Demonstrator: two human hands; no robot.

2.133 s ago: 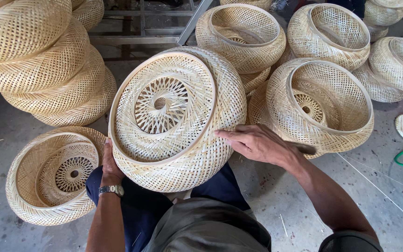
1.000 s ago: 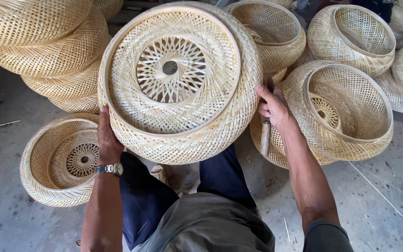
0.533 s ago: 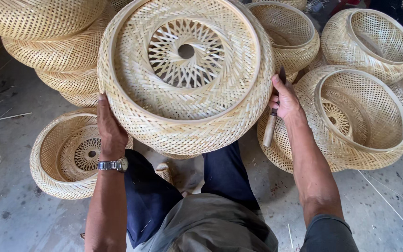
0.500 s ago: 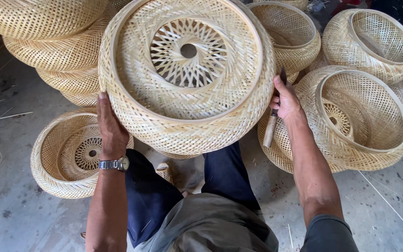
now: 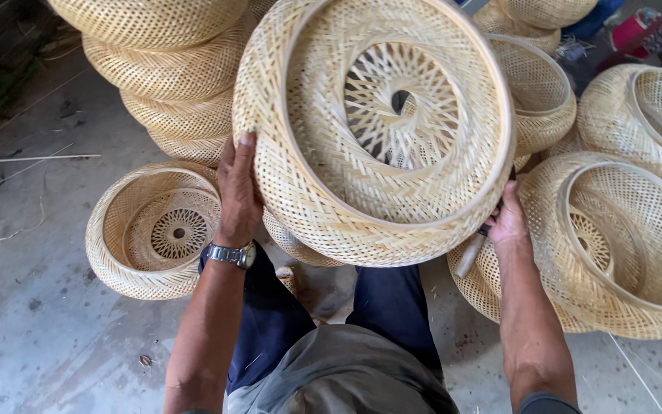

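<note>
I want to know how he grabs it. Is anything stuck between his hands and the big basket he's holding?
On the left, no: the left hand lies flat against the big basket. The right hand also grips a stick-like tool against the basket's side; whether that tool sits between palm and basket cannot be told.

Bare forearms, a silver wristwatch [image 5: 231,254] (left wrist), navy trousers [image 5: 270,322], grey shirt [image 5: 346,379].

Soft, even daylight; faint shadows on the floor [image 5: 32,337]; sharp focus, slight wide-angle stretch at edges.
</note>
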